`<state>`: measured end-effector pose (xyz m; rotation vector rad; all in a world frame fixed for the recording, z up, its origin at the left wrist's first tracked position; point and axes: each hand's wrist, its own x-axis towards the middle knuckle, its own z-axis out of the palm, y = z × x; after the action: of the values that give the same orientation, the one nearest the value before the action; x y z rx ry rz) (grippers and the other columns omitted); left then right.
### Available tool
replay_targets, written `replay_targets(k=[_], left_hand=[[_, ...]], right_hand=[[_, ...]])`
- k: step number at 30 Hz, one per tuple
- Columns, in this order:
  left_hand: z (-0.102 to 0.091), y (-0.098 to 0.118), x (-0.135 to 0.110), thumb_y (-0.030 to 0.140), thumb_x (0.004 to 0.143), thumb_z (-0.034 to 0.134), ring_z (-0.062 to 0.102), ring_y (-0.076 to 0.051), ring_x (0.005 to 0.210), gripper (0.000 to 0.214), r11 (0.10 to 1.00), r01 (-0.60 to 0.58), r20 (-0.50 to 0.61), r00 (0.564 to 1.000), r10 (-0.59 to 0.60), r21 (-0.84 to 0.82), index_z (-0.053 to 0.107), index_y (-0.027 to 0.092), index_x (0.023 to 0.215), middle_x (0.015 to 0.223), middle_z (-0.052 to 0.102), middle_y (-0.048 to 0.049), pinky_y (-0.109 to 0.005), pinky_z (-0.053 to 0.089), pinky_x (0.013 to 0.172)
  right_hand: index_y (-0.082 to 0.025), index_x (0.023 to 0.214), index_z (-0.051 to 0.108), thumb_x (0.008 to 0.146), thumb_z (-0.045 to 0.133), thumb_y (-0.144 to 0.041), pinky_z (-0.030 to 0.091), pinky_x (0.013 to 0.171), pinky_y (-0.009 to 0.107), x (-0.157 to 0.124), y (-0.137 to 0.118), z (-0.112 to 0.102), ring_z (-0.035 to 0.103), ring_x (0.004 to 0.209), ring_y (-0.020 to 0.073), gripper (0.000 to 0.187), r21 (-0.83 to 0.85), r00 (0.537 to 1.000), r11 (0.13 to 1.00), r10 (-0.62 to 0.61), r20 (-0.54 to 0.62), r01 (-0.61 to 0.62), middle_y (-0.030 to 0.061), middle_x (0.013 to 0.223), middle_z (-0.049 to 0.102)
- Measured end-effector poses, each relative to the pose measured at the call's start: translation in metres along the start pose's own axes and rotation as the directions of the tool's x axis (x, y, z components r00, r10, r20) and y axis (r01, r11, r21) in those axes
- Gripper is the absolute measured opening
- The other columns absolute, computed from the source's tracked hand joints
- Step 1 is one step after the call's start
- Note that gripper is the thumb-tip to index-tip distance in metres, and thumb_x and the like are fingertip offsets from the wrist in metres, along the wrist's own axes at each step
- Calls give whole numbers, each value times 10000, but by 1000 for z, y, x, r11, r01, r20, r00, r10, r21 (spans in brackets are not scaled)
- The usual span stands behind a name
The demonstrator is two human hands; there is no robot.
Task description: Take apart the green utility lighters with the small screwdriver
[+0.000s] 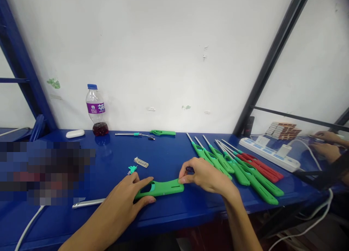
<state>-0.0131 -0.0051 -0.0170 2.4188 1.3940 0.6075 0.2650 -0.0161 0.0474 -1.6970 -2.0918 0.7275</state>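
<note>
A green long-nosed lighter lies near the table's front edge, its metal tube pointing left. My left hand grips it around the trigger opening, thumb on the near side and fingers on the far side. At the handle's right end, the thumb and fingertips of my right hand pinch the green shell. A dark rod-like object pokes out from under my right fingers; its kind is hidden. Beyond my left hand lie a small teal plastic part and a clear narrow fuel tank.
Several green lighters and red lighters lie on the right, before a white power strip. At the back are a bottle, a white case, a loose tube with wires and a green shell. Another person's hands show far right.
</note>
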Motion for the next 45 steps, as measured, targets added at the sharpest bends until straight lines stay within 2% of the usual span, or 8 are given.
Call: replay_targets(k=[5,14,18,22,26,29,37,45], left_hand=[[0,1,0,507,931,664,714,-318,1073,452,1000,4,-10,1000,-4,10,724,330,1342,1123,716,-74,-403,594,904],[-10,16,1,408,949,661,683,-333,1130,461,996,82,106,991,-84,23,685,299,1396,1189,702,-90,-481,541,1016],[-10,17,1,398,964,650,671,-333,1144,471,996,85,113,990,-88,30,664,284,1421,1206,691,-98,-493,524,1038],[-8,16,1,404,968,647,673,-330,1131,476,996,89,119,989,-92,32,660,273,1425,1199,688,-99,-494,528,1029],[-7,13,0,404,956,658,677,-336,1138,467,996,77,96,992,-80,35,675,287,1408,1195,693,-96,-495,537,1023],[-6,11,-1,402,947,665,695,-331,1094,452,998,56,73,996,-59,39,692,302,1387,1157,706,-87,-485,561,984],[-7,12,0,421,948,665,706,-320,1043,449,999,38,75,996,-40,37,700,296,1378,1105,711,-79,-451,574,940],[-7,11,1,452,975,631,696,-328,1076,471,998,51,99,994,-53,26,675,273,1409,1169,697,-95,-448,572,926]], right_hand=[[-236,829,816,862,774,-286,418,702,289,4,3,1,672,825,210,73,-11,1000,1000,-28,10,28,13,824,781],[-208,865,795,907,703,-323,449,809,303,3,1,-3,686,917,224,153,57,999,997,-45,-8,46,31,945,801],[-209,856,809,859,750,-334,450,769,293,1,3,-5,683,886,221,138,70,999,997,-38,5,37,27,885,796],[-212,841,826,807,798,-304,442,722,277,3,4,-4,682,863,214,102,71,998,997,-36,56,32,18,839,794],[-212,841,827,823,782,-294,430,696,276,6,5,-1,677,831,205,95,28,999,1000,-3,49,2,19,825,787],[-219,852,826,851,765,-317,429,694,281,7,6,0,670,819,205,116,0,998,1000,-31,59,31,22,844,789],[-224,853,820,884,745,-327,448,738,286,8,6,0,686,878,224,131,-25,996,997,-78,41,79,31,878,793],[-236,877,810,907,715,-321,440,768,299,9,4,3,680,896,227,130,-36,999,999,-32,-16,31,28,906,791]])
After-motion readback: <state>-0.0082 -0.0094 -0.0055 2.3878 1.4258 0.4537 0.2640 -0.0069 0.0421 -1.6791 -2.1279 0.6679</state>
